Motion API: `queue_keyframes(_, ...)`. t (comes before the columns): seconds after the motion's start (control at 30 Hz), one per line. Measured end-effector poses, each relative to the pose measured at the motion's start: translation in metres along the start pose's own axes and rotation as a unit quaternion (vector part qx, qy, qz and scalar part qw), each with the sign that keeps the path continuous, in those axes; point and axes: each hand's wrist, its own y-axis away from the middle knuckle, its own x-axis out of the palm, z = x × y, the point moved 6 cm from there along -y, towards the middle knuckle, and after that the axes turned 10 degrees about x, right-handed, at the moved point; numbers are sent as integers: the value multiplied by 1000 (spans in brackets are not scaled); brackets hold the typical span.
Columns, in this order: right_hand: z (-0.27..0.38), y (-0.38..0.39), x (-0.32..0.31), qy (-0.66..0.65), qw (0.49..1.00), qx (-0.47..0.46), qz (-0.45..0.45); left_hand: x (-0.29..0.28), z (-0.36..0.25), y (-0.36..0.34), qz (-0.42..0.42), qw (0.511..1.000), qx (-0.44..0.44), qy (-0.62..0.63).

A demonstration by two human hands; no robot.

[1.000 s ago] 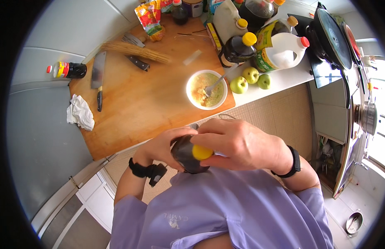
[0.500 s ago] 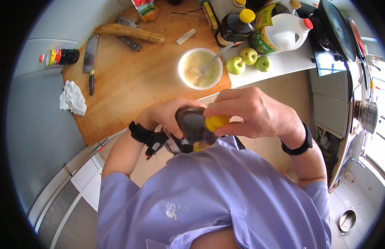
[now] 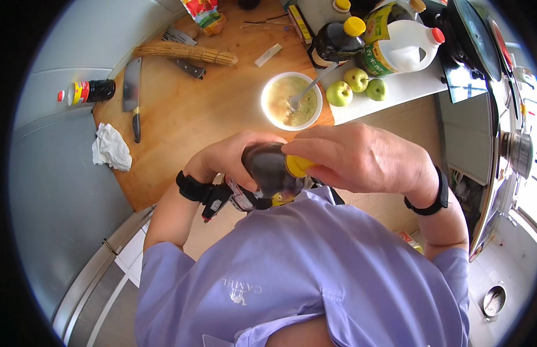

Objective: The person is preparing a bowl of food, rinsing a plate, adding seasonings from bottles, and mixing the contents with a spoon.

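A dark bottle (image 3: pixel 272 168) with a yellow cap (image 3: pixel 299 166) is held tilted close to my chest, its cap end toward my right. My left hand (image 3: pixel 229 155) wraps round the bottle's body, fingers closed. The fingers of my right hand (image 3: pixel 361 156) are closed on the yellow cap, which sits at the bottle's mouth. Just beyond my hands, a white bowl (image 3: pixel 265 110) stands on the wooden board (image 3: pixel 187 127). It holds a pale yellowish mixture with green bits, and a spoon (image 3: pixel 312 85) leans in it.
Green apples (image 3: pixel 339 93), a dark yellow-capped jug (image 3: pixel 337 43) and a white red-capped jug (image 3: pixel 404 46) stand at the right. A cleaver (image 3: pixel 131 87), a straw brush (image 3: pixel 187 52), a small dark bottle (image 3: pixel 98 91) and crumpled tissue (image 3: pixel 111 147) lie left.
My view has shifted slightly, so the board and bowl appear further right and lower. Both hands keep their hold on the bottle and cap; my right hand has turned a little.
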Motion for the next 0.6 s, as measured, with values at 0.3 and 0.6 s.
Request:
queue_keyframes(0.3, -35, -30, -18, -84, 992, 33, -92, -10, -27, 7, -106, 972, -16, -210)
queue_keyframes(0.6, -63, -7, -35, -86, 957, 154, -231, -26, -39, 19, -223, 892, -9, -394)
